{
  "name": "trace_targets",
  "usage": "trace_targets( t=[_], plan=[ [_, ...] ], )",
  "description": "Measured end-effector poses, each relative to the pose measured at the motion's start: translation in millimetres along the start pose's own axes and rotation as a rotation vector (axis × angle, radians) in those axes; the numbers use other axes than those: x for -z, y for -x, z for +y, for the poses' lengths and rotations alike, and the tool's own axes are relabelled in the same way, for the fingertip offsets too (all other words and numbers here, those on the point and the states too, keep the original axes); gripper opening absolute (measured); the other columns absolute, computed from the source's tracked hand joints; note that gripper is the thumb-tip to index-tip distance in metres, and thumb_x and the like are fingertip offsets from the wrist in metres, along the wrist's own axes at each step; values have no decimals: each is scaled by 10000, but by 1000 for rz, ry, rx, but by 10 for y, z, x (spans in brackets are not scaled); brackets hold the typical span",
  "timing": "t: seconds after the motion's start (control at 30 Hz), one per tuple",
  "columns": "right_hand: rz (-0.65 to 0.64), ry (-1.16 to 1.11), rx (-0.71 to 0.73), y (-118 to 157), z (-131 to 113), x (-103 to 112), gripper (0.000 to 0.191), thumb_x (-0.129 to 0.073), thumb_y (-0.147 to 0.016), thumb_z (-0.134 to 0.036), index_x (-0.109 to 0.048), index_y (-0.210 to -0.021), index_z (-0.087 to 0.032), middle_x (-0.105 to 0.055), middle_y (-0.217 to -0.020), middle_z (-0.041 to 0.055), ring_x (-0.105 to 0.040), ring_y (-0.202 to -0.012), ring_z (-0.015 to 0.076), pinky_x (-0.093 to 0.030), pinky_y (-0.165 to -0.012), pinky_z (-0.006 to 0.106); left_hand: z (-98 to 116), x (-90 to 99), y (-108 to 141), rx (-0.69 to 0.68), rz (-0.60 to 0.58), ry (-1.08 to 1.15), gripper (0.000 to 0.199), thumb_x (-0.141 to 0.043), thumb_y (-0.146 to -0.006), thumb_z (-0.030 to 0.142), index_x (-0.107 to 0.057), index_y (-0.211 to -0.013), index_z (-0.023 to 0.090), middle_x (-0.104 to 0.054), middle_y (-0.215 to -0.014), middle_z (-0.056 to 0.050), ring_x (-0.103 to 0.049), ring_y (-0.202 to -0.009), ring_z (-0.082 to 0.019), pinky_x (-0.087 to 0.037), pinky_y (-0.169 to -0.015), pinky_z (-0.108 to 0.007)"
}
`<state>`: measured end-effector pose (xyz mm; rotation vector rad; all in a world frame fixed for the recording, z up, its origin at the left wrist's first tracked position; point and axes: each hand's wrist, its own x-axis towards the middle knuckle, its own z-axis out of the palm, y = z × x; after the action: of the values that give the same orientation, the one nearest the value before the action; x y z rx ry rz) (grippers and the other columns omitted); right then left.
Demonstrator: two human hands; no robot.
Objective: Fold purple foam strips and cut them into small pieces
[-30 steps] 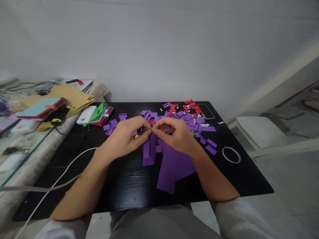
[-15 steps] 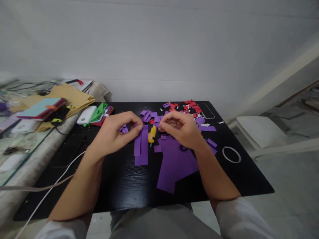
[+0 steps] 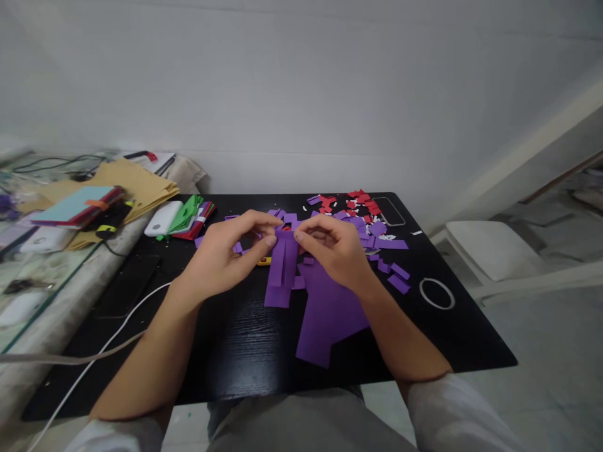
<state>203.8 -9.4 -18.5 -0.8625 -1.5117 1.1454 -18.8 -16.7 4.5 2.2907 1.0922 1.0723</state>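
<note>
My left hand (image 3: 230, 251) pinches the upper left edge of a folded purple paper strip (image 3: 282, 273), thumb against forefinger. At the strip's upper right corner, the thumb and forefinger of my right hand (image 3: 336, 254) are closed on it too. The strip hangs down between both hands, with a narrower flap lying along its front. Beside the strip, just right of my left fingers, shows part of a small yellow tool (image 3: 264, 261), mostly hidden. Under my right hand and forearm lies a large purple paper sheet (image 3: 325, 314) with a cut-out edge.
Purple paper pieces (image 3: 399, 279) and red scraps (image 3: 362, 196) are scattered over the black table (image 3: 235, 351). A white ring (image 3: 437, 293) lies at right. Folded coloured papers (image 3: 188, 216), a dark phone (image 3: 129, 285) and white cables (image 3: 108, 345) are at left. A white stool (image 3: 492, 250) stands beyond.
My left hand has carried the purple strip to the right and tilted it. My right hand has moved slightly left and now grips its top. The yellow tool now shows left of the strip.
</note>
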Motion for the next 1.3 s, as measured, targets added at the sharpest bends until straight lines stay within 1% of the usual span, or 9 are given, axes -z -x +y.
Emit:
trace_targets(
  t=[0.07, 0.17, 0.27, 0.4, 0.73, 0.9, 1.0, 1.13, 1.3],
  plan=[
    [64, -20, -14, -17, 7, -4, 214, -791, -855, -404, -706, -877, -209, -724, -824, 18, -720, -749, 165, -646, -741, 328, 15, -8, 16, 20, 47, -7, 294, -653, -999, 327, -638, -1271, 215, -751, -1059, -57, -714, -929, -175, -567, -817, -302],
    [125, -40, -9, -39, 23, -4, 200, -790, -850, -384, -694, -876, -211, -713, -788, 9, -724, -714, 162, -663, -729, 335, 51, -19, 34, 34, 66, -55, 376, -743, -930, 377, -598, -1230, 202, -721, -1022, -54, -690, -872, -174, -562, -760, -307],
    [157, -50, -11, -53, 25, 3, 179, -780, -852, -363, -681, -878, -217, -705, -775, 6, -736, -732, 168, -680, -760, 348, 81, -24, 37, 62, -14, -54, 463, -833, -844, 433, -567, -1146, 204, -697, -955, -26, -667, -796, -160, -545, -698, -295],
    [180, -28, -29, -61, 9, 7, 174, -772, -852, -358, -668, -884, -222, -700, -771, 7, -734, -744, 175, -687, -767, 360, 65, -33, 29, 107, -123, -12, 536, -873, -799, 448, -540, -1152, 220, -686, -920, -1, -664, -756, -152, -535, -672, -282],
    [182, -18, -52, -73, 31, 35, 165, -755, -859, -345, -665, -910, -217, -693, -806, 16, -725, -784, 177, -681, -789, 366, 34, -12, 40, 83, -143, -25, 321, -694, -941, 294, -561, -1223, 220, -715, -977, -21, -688, -813, -151, -553, -725, -276],
    [153, 55, -4, -73, 76, 38, 191, -743, -861, -294, -700, -1031, -218, -748, -1005, 59, -742, -971, 203, -662, -854, 361, 59, -39, 13, 36, -87, -171, 154, -567, -987, 256, -615, -1125, 210, -714, -895, -8, -665, -737, -139, -517, -675, -253],
    [126, 104, 23, -66, 89, 33, 261, -720, -861, -231, -733, -1121, -236, -746, -1124, 72, -718, -1086, 218, -648, -890, 363, 34, -77, -8, 18, -49, -248, 150, -558, -992, 253, -633, -1110, 199, -705, -867, -8, -648, -708, -139, -497, -657, -255],
    [84, 122, 6, -49, 81, 22, 341, -677, -864, -192, -752, -1193, -243, -730, -1114, 60, -720, -1020, 202, -648, -841, 343, -7, -105, -19, -9, -24, -274, 203, -595, -1009, 283, -661, -1179, 191, -708, -896, -17, -667, -764, -150, -503, -697, -263],
    [52, 101, 6, -39, 83, 5, 316, -680, -871, -222, -748, -1179, -242, -721, -1112, 52, -722, -913, 174, -644, -784, 318, -24, -121, -30, -52, 33, -322, 230, -619, -1016, 296, -708, -1185, 169, -727, -949, -53, -692, -819, -172, -508, -719, -281]
  ],
)
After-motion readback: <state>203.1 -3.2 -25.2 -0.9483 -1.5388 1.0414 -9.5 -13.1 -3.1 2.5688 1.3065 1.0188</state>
